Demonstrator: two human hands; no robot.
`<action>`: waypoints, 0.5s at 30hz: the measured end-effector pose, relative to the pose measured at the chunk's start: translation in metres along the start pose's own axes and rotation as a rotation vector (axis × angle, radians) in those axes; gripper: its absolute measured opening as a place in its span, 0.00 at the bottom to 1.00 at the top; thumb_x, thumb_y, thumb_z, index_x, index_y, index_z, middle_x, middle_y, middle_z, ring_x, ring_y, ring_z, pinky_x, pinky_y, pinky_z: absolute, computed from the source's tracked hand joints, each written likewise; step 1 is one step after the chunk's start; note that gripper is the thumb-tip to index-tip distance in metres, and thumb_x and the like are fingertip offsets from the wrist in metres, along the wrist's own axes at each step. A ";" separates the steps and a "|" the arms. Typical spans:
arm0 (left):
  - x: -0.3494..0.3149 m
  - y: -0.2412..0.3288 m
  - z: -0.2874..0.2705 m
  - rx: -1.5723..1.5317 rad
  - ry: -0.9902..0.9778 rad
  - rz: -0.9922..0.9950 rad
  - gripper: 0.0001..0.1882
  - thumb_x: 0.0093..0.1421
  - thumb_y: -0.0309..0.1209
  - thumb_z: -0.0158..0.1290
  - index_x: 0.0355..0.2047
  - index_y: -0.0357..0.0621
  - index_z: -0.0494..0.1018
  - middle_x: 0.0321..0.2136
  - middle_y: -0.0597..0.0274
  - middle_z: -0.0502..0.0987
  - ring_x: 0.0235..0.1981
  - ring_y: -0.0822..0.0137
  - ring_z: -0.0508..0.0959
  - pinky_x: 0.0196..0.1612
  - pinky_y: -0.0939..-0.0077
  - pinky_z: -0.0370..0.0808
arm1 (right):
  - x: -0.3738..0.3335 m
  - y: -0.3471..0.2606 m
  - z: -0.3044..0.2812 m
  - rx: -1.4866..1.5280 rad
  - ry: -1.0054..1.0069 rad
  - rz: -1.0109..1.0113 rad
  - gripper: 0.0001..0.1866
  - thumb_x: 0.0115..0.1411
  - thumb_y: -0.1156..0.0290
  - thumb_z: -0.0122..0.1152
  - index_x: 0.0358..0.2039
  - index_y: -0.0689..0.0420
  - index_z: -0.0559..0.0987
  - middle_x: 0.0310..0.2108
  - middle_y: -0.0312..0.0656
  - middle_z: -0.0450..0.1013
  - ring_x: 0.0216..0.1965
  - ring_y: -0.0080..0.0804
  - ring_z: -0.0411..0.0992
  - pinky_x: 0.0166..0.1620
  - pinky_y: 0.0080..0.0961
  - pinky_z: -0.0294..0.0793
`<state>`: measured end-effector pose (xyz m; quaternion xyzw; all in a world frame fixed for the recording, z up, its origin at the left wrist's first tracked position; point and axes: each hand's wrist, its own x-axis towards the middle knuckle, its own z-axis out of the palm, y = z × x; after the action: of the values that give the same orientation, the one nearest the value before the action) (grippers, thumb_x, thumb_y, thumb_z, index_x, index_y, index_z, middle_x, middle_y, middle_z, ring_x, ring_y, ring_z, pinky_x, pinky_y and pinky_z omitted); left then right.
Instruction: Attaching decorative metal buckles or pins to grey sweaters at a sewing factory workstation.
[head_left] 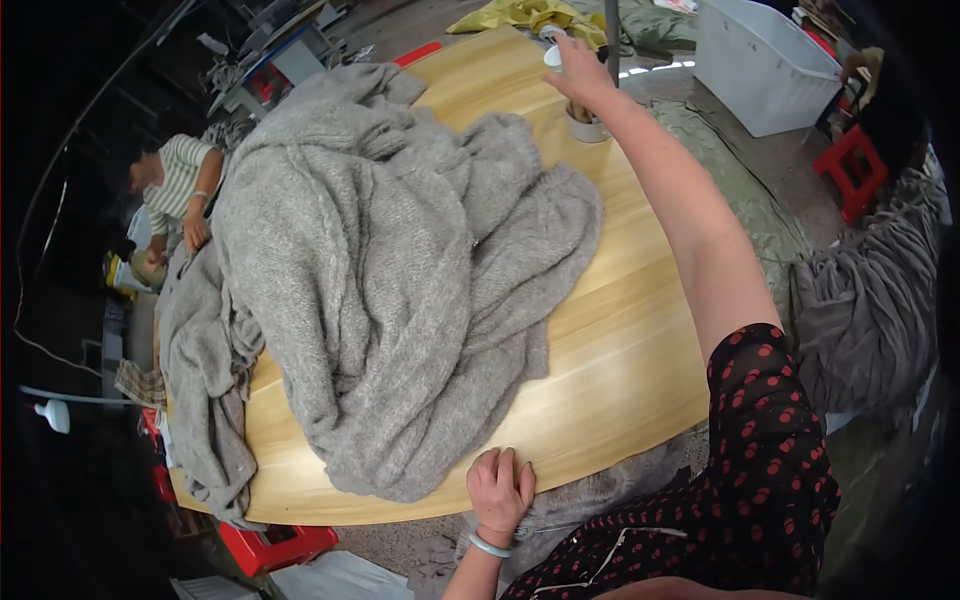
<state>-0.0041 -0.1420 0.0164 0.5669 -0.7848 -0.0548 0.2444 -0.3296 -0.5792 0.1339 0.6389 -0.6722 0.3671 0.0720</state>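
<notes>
Our red-patterned garment (765, 430) lies nearest. Our right hand (588, 78) brackets a white object (552, 60) at the surface's (630, 340) far-right edge; we cannot confirm closure. Our left hand (499, 493), released, rests at the near edge.

My table (630, 370) catches the most light, with a pale sheen right of centre and toward the lower middle. Soft shadows fill the folds of the cloth (400, 240), whose weave looks sharp mid-frame. The far left sinks into murk. My right hand (583, 78), top centre, looks slightly soft. The lens bows the table's near edge, and black swallows the corners.
</notes>
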 end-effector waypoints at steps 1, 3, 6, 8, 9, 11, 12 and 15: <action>0.001 0.001 0.001 -0.001 -0.001 -0.008 0.18 0.45 0.31 0.54 0.38 0.38 0.69 0.37 0.51 0.68 0.38 0.52 0.68 0.42 0.62 0.65 | 0.002 0.006 0.003 0.004 0.040 -0.051 0.30 0.45 0.62 0.61 0.47 0.58 0.62 0.43 0.55 0.65 0.45 0.51 0.65 0.47 0.39 0.66; 0.003 0.000 0.003 -0.001 -0.007 -0.002 0.18 0.45 0.31 0.54 0.38 0.38 0.69 0.37 0.51 0.68 0.38 0.52 0.68 0.42 0.62 0.65 | 0.008 0.010 0.004 0.087 0.136 -0.093 0.31 0.45 0.60 0.61 0.49 0.57 0.62 0.43 0.54 0.65 0.45 0.50 0.65 0.47 0.38 0.65; 0.003 -0.002 0.003 0.006 -0.012 -0.010 0.18 0.45 0.30 0.54 0.38 0.38 0.69 0.37 0.50 0.68 0.38 0.52 0.68 0.42 0.62 0.65 | -0.008 -0.014 -0.036 0.231 0.330 -0.156 0.29 0.46 0.60 0.60 0.47 0.59 0.64 0.42 0.55 0.65 0.45 0.49 0.65 0.45 0.38 0.67; 0.001 -0.004 0.000 0.021 -0.018 -0.019 0.18 0.45 0.30 0.54 0.38 0.38 0.69 0.37 0.50 0.68 0.38 0.51 0.68 0.42 0.62 0.65 | -0.047 -0.029 -0.060 0.469 0.158 -0.069 0.30 0.47 0.60 0.60 0.49 0.57 0.63 0.41 0.51 0.68 0.45 0.46 0.67 0.47 0.34 0.66; 0.002 -0.002 0.000 0.025 -0.018 -0.021 0.19 0.45 0.30 0.54 0.38 0.38 0.69 0.37 0.49 0.68 0.38 0.51 0.68 0.41 0.62 0.65 | -0.065 -0.015 -0.055 0.421 0.079 -0.148 0.30 0.47 0.60 0.60 0.50 0.57 0.63 0.43 0.51 0.67 0.46 0.45 0.66 0.48 0.34 0.65; 0.004 -0.001 0.002 0.030 -0.018 0.006 0.18 0.45 0.31 0.54 0.37 0.38 0.69 0.36 0.50 0.68 0.38 0.51 0.68 0.41 0.62 0.65 | -0.108 0.028 -0.035 0.315 -0.039 -0.246 0.31 0.47 0.60 0.61 0.50 0.59 0.63 0.45 0.52 0.66 0.48 0.45 0.65 0.50 0.33 0.64; 0.004 0.000 0.003 0.052 -0.015 0.020 0.17 0.46 0.32 0.54 0.37 0.39 0.70 0.36 0.50 0.68 0.37 0.51 0.68 0.40 0.62 0.66 | -0.126 0.042 -0.030 0.270 -0.076 -0.271 0.32 0.47 0.59 0.61 0.50 0.60 0.63 0.46 0.52 0.65 0.49 0.45 0.64 0.51 0.33 0.63; 0.005 0.001 0.004 0.053 -0.023 0.028 0.17 0.46 0.32 0.53 0.37 0.39 0.70 0.36 0.50 0.68 0.38 0.51 0.68 0.41 0.62 0.66 | -0.158 0.052 -0.021 0.278 -0.241 -0.003 0.33 0.47 0.58 0.61 0.50 0.62 0.63 0.48 0.52 0.64 0.51 0.45 0.62 0.52 0.33 0.61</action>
<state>-0.0079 -0.1468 0.0144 0.5614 -0.7966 -0.0369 0.2211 -0.3576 -0.4442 0.0388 0.6832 -0.6178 0.3770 -0.0975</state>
